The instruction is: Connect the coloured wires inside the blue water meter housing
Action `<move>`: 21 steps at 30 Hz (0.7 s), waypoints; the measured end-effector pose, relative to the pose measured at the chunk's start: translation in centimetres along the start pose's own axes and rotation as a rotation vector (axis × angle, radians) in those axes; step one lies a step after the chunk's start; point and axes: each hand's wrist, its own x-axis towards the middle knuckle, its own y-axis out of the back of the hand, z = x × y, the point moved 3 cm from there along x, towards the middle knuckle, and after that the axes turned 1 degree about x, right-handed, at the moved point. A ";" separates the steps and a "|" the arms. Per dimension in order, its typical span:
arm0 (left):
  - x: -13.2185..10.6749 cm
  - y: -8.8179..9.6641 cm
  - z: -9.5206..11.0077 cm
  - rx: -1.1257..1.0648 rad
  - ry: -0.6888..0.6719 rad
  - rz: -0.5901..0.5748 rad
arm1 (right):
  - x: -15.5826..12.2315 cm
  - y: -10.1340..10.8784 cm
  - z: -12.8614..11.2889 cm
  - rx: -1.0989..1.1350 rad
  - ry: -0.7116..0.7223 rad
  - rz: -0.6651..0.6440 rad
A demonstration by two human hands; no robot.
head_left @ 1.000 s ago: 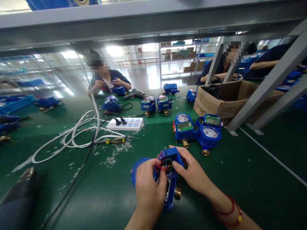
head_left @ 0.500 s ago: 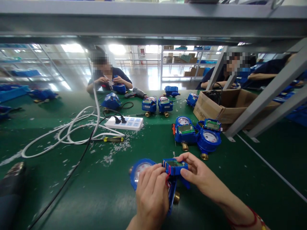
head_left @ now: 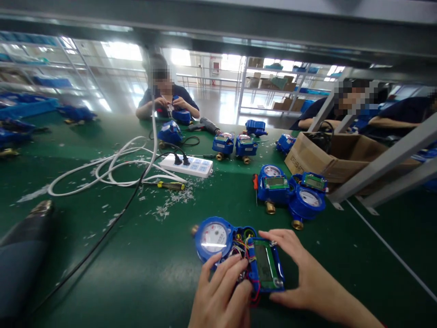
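A blue water meter with a round dial lies in front of me, its housing open and coloured wires showing. My left hand is closed on the meter's near side, fingers bent over the wires; the fingertips are partly hidden. My right hand grips the display module by its edges, thumb at the near end and fingers at the far end. The module's screen faces up, and wires join it to the meter.
Two more meters stand beyond my right hand, next to a red screwdriver. A power strip, a yellow screwdriver and white cable lie to the left. A cardboard box sits by slanted posts. Co-workers sit opposite.
The display module has turned from tilted to screen up beside the meter. My left fingers have moved down onto the wires, and my right hand has spread around the module. The camera view has shifted.
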 end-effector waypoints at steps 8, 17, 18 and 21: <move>-2.4 2.4 -2.5 0.111 -0.144 -0.144 | -1.6 -3.1 0.0 -0.067 -0.053 0.124; -1.9 1.3 -2.6 0.162 -0.339 -0.206 | -2.6 -4.5 0.7 0.254 -0.079 0.212; -2.4 1.1 -2.2 0.176 -0.367 -0.153 | -2.9 -4.7 0.8 0.298 -0.069 0.195; -4.3 0.6 -0.7 0.212 -0.437 -0.029 | -3.9 -5.4 1.3 0.394 -0.054 0.164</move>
